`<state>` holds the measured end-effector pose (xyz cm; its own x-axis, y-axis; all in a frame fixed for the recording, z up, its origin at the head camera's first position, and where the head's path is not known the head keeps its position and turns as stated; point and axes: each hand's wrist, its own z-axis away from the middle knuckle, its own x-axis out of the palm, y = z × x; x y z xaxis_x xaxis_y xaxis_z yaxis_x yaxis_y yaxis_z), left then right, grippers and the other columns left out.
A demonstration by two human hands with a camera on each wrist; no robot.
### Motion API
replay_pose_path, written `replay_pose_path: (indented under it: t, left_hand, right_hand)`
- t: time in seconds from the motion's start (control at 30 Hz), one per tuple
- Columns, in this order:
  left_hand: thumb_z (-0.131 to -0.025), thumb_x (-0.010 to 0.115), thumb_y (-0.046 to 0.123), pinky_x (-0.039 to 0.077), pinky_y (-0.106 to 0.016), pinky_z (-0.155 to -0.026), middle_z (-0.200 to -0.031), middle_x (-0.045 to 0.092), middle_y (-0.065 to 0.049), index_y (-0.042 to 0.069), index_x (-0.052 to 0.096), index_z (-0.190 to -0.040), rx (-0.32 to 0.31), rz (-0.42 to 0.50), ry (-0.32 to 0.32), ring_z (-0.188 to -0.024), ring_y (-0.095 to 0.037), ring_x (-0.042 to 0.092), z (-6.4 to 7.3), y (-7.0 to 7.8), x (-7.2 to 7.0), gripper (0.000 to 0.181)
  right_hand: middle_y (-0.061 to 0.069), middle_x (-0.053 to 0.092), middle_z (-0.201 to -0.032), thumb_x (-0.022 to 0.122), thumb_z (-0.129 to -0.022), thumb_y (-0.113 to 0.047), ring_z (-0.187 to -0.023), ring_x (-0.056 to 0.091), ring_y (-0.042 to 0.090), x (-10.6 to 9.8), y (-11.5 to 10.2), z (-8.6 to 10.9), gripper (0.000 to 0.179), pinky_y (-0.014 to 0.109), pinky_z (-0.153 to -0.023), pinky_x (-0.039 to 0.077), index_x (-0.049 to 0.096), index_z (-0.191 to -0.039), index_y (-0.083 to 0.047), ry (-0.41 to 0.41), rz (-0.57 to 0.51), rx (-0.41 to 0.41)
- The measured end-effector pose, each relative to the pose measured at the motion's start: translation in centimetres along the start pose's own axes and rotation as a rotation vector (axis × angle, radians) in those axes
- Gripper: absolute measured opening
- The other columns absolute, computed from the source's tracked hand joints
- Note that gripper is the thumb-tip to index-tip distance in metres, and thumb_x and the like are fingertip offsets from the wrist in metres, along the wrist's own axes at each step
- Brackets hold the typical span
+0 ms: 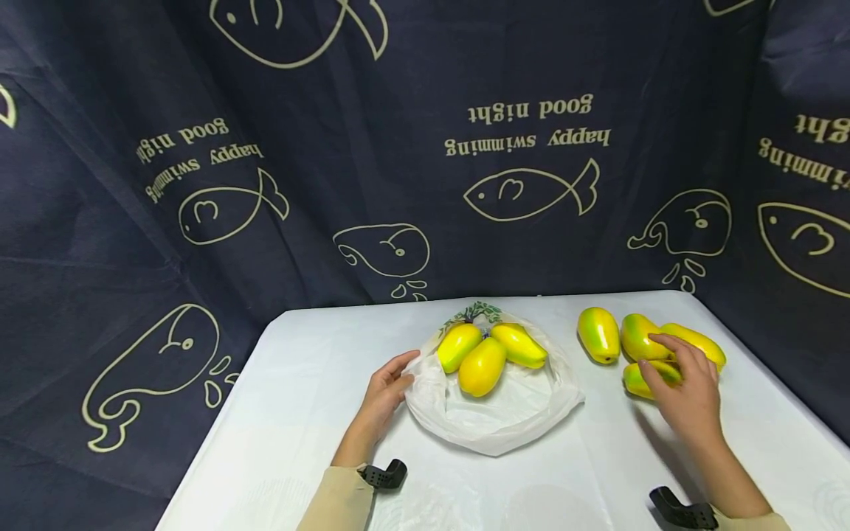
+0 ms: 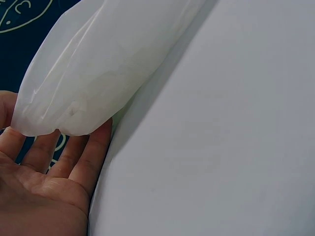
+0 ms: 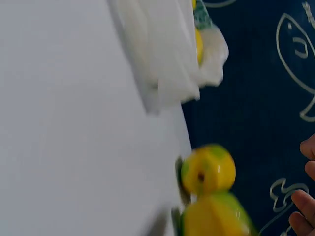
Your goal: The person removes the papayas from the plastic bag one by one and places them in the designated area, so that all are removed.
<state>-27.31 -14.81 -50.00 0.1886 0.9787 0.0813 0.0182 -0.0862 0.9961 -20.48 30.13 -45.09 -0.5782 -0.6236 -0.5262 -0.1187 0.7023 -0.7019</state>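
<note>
A white plastic bag point(image 1: 494, 439) lies spread with its mouth toward me, and three glossy yellow-green papayas point(image 1: 482, 367) sit in it. My left hand point(image 1: 385, 394) holds the bag's left rim, thumb on one side and fingers on the other; the left wrist view shows the film point(image 2: 98, 69) hanging between them. Over to the right, several more papayas point(image 1: 599, 335) are grouped on the table. Above the nearest papaya point(image 1: 640, 378) hovers my right hand point(image 1: 690, 391), thumb and fingers spread apart, nothing in its grasp. In the right wrist view its fingers point(image 3: 305, 209) show beside the papayas point(image 3: 209, 169).
The white-covered table point(image 1: 299, 413) ends at a dark curtain point(image 1: 425, 147) printed with fish and whales. More of this curtain hangs on the right, close to the table's edge. A black band with a camera point(image 1: 385, 476) is on each wrist.
</note>
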Motion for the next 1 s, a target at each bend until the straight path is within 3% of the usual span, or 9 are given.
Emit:
replay_pose_path:
  t: [0.07,0.13,0.3,0.4,0.5,0.6,0.83,0.93,1.0]
  left_hand:
    - [-0.097,0.054,0.005,0.057,-0.021,-0.087,-0.147,0.052,-0.014,0.009,0.055,-0.141,0.002,-0.006,-0.001,-0.113,-0.011,0.061,0.0,0.0,0.0,0.045]
    - [-0.097,0.055,0.006,0.057,-0.021,-0.087,-0.146,0.052,-0.014,0.009,0.055,-0.141,0.001,-0.007,0.0,-0.113,-0.011,0.061,0.0,0.0,0.0,0.044]
    - [-0.097,0.054,0.004,0.057,-0.022,-0.086,-0.146,0.052,-0.013,0.01,0.056,-0.141,-0.003,-0.004,0.004,-0.112,-0.012,0.061,0.0,-0.1,0.0,0.045]
    - [-0.097,0.054,0.004,0.057,-0.022,-0.086,-0.145,0.053,-0.014,0.01,0.056,-0.141,0.0,-0.007,0.008,-0.111,-0.012,0.061,0.0,-0.2,0.0,0.044]
    - [-0.096,0.054,0.004,0.057,-0.021,-0.085,-0.143,0.054,-0.013,0.01,0.057,-0.14,-0.004,-0.004,0.014,-0.109,-0.012,0.062,0.0,-0.2,0.0,0.044]
    - [-0.096,0.054,0.003,0.057,-0.021,-0.084,-0.142,0.055,-0.013,0.011,0.057,-0.14,-0.006,-0.005,0.019,-0.108,-0.013,0.061,-0.1,-0.2,0.0,0.045]
    - [-0.095,0.055,0.002,0.057,-0.021,-0.084,-0.143,0.055,-0.012,0.012,0.057,-0.14,-0.014,-0.002,0.031,-0.11,-0.013,0.061,-0.1,-0.1,0.0,0.046]
    - [-0.096,0.055,0.003,0.057,-0.021,-0.085,-0.143,0.054,-0.013,0.011,0.057,-0.14,-0.013,-0.007,0.029,-0.11,-0.012,0.061,-0.2,-0.1,0.0,0.045]
    - [-0.096,0.055,0.003,0.056,-0.021,-0.085,-0.143,0.054,-0.014,0.009,0.056,-0.141,-0.01,-0.011,0.024,-0.11,-0.012,0.061,-0.2,-0.2,-0.1,0.045]
  right_hand:
    - [0.023,0.053,-0.138,0.065,-0.092,-0.011,-0.127,0.039,0.039,0.6,-0.8,0.0,0.045,0.048,-0.1,0.029,0.057,-0.136,-0.005,-0.016,-0.016,-0.039]
    - [0.02,0.055,-0.137,0.066,-0.092,-0.012,-0.125,0.042,0.03,1.3,-1.5,0.1,0.044,0.034,-0.098,0.033,0.058,-0.136,-0.007,-0.031,-0.028,-0.07]
    - [0.018,0.057,-0.134,0.066,-0.094,-0.013,-0.115,0.04,-0.013,3.4,-2.4,0.4,0.045,0.0,-0.09,0.032,0.057,-0.137,-0.009,-0.094,-0.115,-0.121]
    - [0.018,0.056,-0.137,0.066,-0.096,-0.017,-0.119,0.042,-0.014,4.6,-2.6,0.5,0.048,-0.006,-0.093,0.03,0.052,-0.141,-0.007,-0.177,-0.168,-0.119]
    - [0.017,0.051,-0.146,0.063,-0.099,-0.024,-0.131,0.048,0.012,5.7,-2.7,0.5,0.054,-0.005,-0.092,0.032,0.046,-0.148,-0.01,-0.289,-0.215,-0.084]
    - [0.017,0.044,-0.153,0.06,-0.1,-0.027,-0.137,0.043,0.035,6.6,-2.7,0.4,0.058,-0.003,-0.094,0.033,0.039,-0.153,-0.013,-0.39,-0.287,-0.05]
    - [0.014,0.034,-0.162,0.059,-0.101,-0.025,-0.148,0.029,0.038,8.6,-2.6,-0.2,0.06,0.001,-0.103,0.028,0.035,-0.156,-0.015,-0.517,-0.45,0.018]
    - [0.012,0.028,-0.165,0.06,-0.1,-0.021,-0.154,0.017,0.036,9.2,-2.6,-0.3,0.063,0.022,-0.123,0.021,0.033,-0.157,-0.017,-0.557,-0.472,0.083]
    - [0.012,0.025,-0.166,0.06,-0.1,-0.017,-0.155,0.01,0.035,9.4,-2.5,-0.3,0.064,0.042,-0.128,0.013,0.033,-0.157,-0.017,-0.57,-0.478,0.122]
